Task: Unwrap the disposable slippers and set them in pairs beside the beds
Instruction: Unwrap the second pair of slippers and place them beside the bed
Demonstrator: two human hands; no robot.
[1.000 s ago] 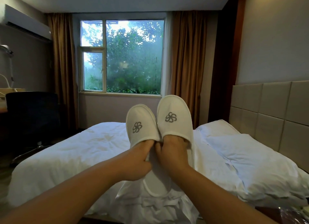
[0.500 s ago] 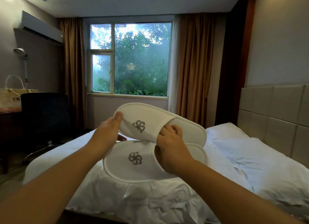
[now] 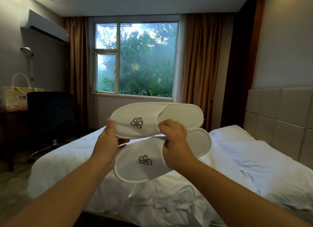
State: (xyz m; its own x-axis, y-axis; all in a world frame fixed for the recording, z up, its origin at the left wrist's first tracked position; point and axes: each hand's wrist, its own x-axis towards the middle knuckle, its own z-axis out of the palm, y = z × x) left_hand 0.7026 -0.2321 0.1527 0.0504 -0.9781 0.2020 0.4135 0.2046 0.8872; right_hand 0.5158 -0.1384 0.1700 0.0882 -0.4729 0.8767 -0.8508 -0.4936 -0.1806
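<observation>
Both white cloth slippers, each with a grey swirly flower mark, have tipped over since a second ago. Back then their toes pointed up, side by side. Now they lie sideways, one above the other, toes pointing left.

There are two slippers and two hands. The upper slipper point(image 3: 177, 115) is pinched at its toe by the left hand point(image 3: 105, 142), with the thumb on top and the fingers underneath. The right hand point(image 3: 176, 147) has its fingers curled round the open mouth of the lower slipper point(image 3: 135, 169) and grips it. Its knuckles touch the bottom edge of the upper slipper. The two slippers are close, and the upper one overlaps the lower one a little.

Both slippers are up in the air, over the near edge of the one big white bed point(image 3: 67, 162) with its crumpled sheet. One white pillow point(image 3: 271, 167) lies at the bed's right end, by the padded beige headboard point(image 3: 279, 116).

Behind the bed is one window point(image 3: 145, 60) with green trees outside and two brown curtains. One black chair point(image 3: 49, 111) stands on the left, next to one paper bag point(image 3: 13, 98).
</observation>
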